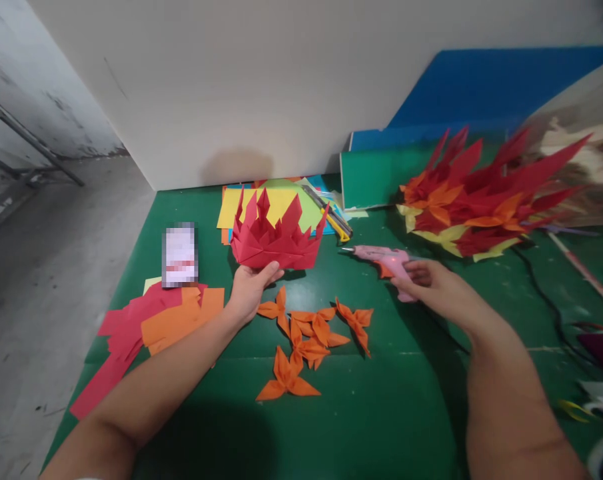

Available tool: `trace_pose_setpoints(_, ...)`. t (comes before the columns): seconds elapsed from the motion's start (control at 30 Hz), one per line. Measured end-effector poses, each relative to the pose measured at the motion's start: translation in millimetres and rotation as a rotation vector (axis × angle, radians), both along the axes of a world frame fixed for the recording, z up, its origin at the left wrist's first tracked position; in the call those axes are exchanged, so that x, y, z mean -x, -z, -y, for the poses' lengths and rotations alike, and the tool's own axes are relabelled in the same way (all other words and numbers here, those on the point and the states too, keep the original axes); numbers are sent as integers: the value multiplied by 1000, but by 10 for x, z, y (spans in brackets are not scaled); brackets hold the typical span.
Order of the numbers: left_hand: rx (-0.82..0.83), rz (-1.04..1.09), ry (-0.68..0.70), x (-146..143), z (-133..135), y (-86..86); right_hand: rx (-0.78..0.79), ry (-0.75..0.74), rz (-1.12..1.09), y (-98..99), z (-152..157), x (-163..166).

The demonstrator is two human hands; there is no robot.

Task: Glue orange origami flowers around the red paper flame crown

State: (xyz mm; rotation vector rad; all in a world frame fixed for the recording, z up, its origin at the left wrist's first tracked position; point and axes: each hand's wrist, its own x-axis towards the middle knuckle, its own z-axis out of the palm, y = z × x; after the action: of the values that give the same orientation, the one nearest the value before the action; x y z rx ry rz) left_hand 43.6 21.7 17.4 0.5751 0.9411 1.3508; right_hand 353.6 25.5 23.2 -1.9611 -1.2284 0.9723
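My left hand [254,291] grips the lower edge of a red folded-paper crown [278,243], its thumb in front and its pointed tips facing up. Over on the right, my right hand [426,283] is wrapped round the handle of a pink hot glue gun [381,255]. The gun's metal nozzle points left toward the crown, with a gap between them. Several orange folded-paper flowers [287,380] lie on the green table below the crown.
Red paper strips [126,320] and orange paper pieces [174,320] lie left, by a phone [180,257]. Behind the crown are coloured sheets [226,207] and a yellow-ended cutter [338,227]. A larger red-and-orange paper piece [481,200] stands right, near a black cord [541,287].
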Motion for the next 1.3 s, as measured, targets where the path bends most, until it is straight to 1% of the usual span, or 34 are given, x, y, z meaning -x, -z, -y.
trace_pose_setpoints(0.07, -3, -43, -13, 2, -1, 6, 2, -50, 62, 25, 1, -31)
trace_pose_setpoints(0.13, -6, -91, -21, -2, 1, 14, 39, -77, 188, -7, 6, -34)
trace_pose_setpoints(0.2, -9, -134, -24, -7, 3, 22, 63, -69, 295, -79, 13, -16)
trace_pose_setpoints(0.27, -9, -161, -25, -10, 1, 31, 62, -37, 332, -154, 19, 17)
trace_pose_setpoints(0.33, -4, -176, -27, -10, -3, 43, 2, 13, 276, -212, 26, 69)
trace_pose_setpoints(0.43, -18, -203, -31, -12, -4, 66, -172, 64, -15, -269, 50, 201)
trace_pose_setpoints(0.47, -30, -217, -28, -14, -2, 73, -219, 55, -105, -286, 65, 259)
trace_pose_setpoints(0.53, -52, -244, -17, -18, 6, 78, -286, 30, -158, -316, 103, 391)
trace_pose_setpoints(0.6, -64, -268, -5, -25, 18, 68, -327, 13, -58, -334, 146, 528)
trace_pose_setpoints(0.73, -75, -303, -3, -42, 41, 5, -385, 9, 262, -314, 223, 771)
trace_pose_setpoints(0.87, -88, -311, -10, -57, 54, -48, -425, -134, 454, -248, 277, 920)
trace_pose_setpoints(0.93, -91, -302, 1, -62, 57, -53, -492, -186, 546, -205, 292, 954)
trace_pose_setpoints(1.03, -114, -287, 12, -65, 56, -44, -612, -225, 678, -136, 293, 970)
trace_pose_setpoints(1.17, -130, -295, 24, -62, 50, -26, -773, -244, 801, -78, 274, 958)
trace_pose_setpoints(1.3, -131, -301, 18, -60, 50, -22, -862, -255, 920, -62, 260, 943)
